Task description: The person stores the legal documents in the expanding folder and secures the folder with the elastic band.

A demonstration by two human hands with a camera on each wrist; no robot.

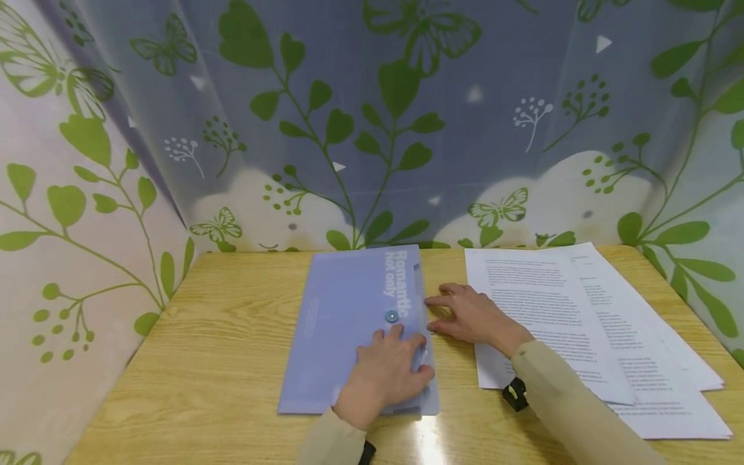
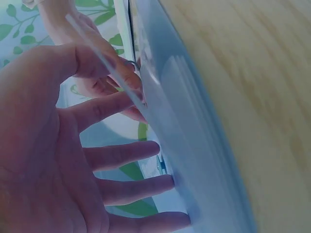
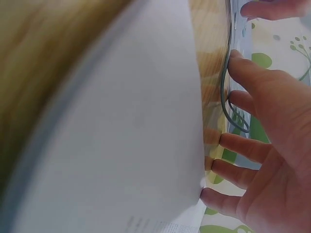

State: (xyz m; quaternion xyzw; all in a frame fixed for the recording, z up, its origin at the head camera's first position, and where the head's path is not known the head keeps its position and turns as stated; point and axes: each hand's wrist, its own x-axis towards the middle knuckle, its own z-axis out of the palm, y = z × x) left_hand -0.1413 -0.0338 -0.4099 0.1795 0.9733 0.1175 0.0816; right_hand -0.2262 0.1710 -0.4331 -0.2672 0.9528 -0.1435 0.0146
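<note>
A lilac-blue document folder (image 1: 334, 336) with white lettering and a round button (image 1: 392, 316) lies closed at the middle of the table. My left hand (image 1: 386, 369) rests on its lower right part with fingers spread, just below the button. Layered sheets or pockets show through the translucent side in the left wrist view. My right hand (image 1: 472, 314) is at the folder's right edge, its fingers extended and fingertips low by the table. Beside the right thumb, a thin dark cord (image 3: 223, 87) forms a loop in the right wrist view; whether the thumb touches it is unclear.
Overlapping printed sheets (image 1: 529, 310) lie on the right side of the wooden table (image 1: 203, 361), partly under the right forearm. A patterned curtain (image 1: 325, 129) with leaves and butterflies hangs behind the table and along its sides.
</note>
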